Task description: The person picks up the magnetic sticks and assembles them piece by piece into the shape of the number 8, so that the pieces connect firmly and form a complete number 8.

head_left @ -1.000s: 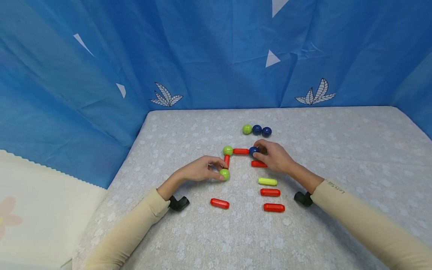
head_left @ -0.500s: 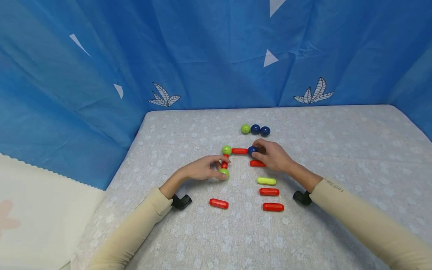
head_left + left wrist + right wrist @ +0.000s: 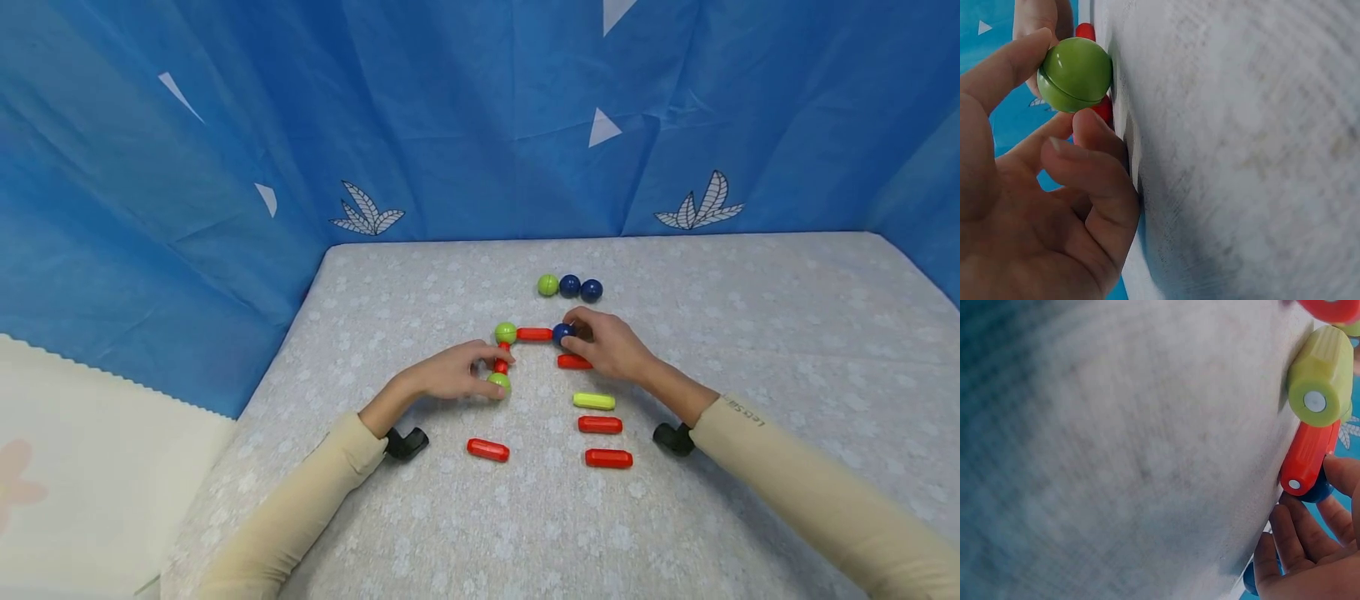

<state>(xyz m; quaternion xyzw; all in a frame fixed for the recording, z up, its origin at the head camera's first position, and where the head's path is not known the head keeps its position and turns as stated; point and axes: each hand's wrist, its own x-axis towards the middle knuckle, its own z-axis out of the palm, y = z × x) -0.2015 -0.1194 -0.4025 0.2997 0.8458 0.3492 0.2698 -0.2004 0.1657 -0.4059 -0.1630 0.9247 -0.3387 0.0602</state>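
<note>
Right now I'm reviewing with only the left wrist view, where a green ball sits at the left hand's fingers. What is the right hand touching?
Observer: The right hand pinches a dark blue ball at the end of a red rod.
Operator: Any other balls farther back?
Observer: Yes, three balls side by side in a row: one green, two dark blue.
Operator: Any rod that isn't red?
Observer: One: a yellow rod, lying on the near side of the right hand.
</note>
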